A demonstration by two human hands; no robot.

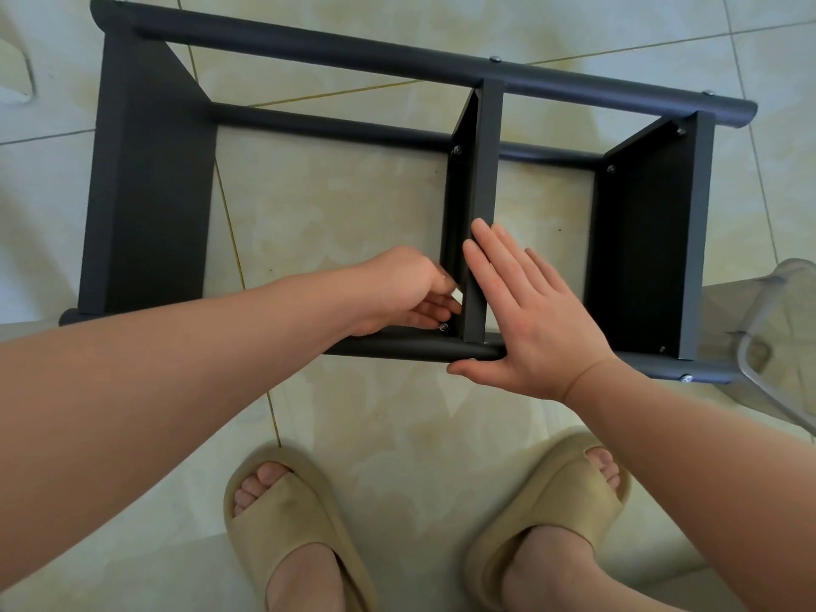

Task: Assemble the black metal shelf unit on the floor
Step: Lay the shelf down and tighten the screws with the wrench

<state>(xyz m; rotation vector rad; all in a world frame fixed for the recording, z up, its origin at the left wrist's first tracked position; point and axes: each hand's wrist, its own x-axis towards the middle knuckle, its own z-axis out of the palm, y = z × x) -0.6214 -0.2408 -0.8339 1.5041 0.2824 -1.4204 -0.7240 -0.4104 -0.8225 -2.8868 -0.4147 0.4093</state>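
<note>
Head view: black shelf unit (397, 205) lies on its side on the tiled floor (353, 413), so the middle shelf panel (479, 205) stands on edge and its fasteners face the person. Right hand (525, 315) is open and flat, palm against that panel and thumb hooked under the near post (410, 348), probably bracing the joint square. Left hand (413, 293) is curled into the corner, fingertips pinched at a small screw (443, 326); looks like hand-starting or checking it, but I cannot tell if anything is held.
</note>
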